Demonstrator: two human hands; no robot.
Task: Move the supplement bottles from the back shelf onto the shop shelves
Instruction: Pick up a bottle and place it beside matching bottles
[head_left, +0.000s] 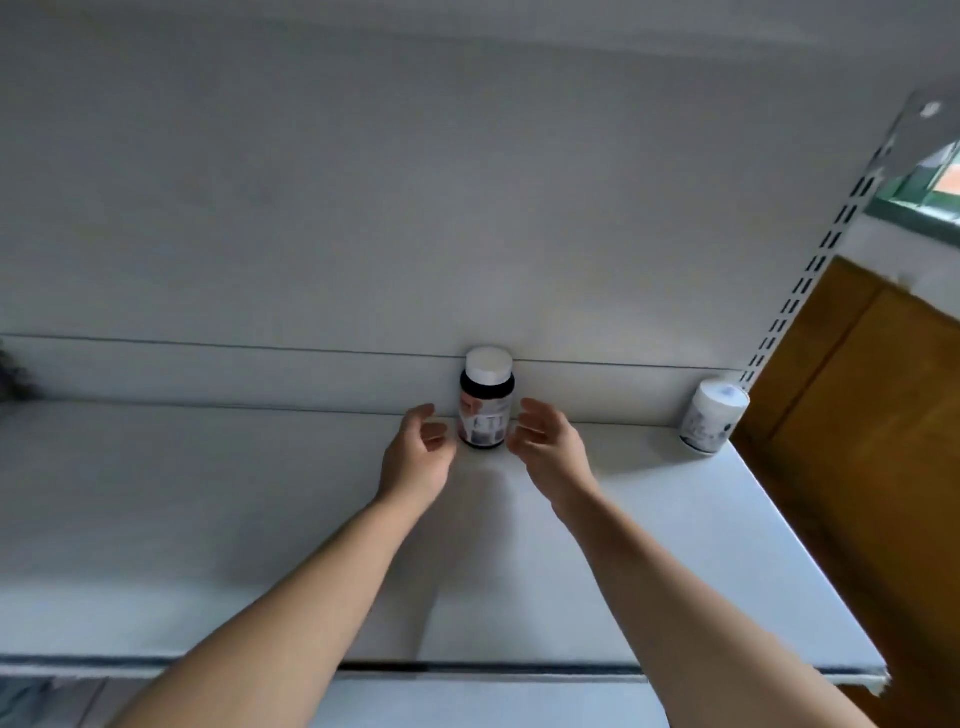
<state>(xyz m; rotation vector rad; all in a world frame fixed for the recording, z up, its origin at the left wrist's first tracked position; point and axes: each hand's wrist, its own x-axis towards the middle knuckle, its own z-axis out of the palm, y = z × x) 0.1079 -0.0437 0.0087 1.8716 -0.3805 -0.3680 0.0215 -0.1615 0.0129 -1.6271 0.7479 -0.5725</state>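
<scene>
Flanking dark bottle: left hand, right hand; label blurred.

White shelf: a flat board that met a white back panel along its rear edge and ended on the right beside a slotted upright. Two containers stood upright on it, both close to the back panel and well apart from each other: a dark bottle with a white cap and pale label near the middle, and a white jar at the right end. A dark, blurred shape at the far left edge could not be identified.
</scene>
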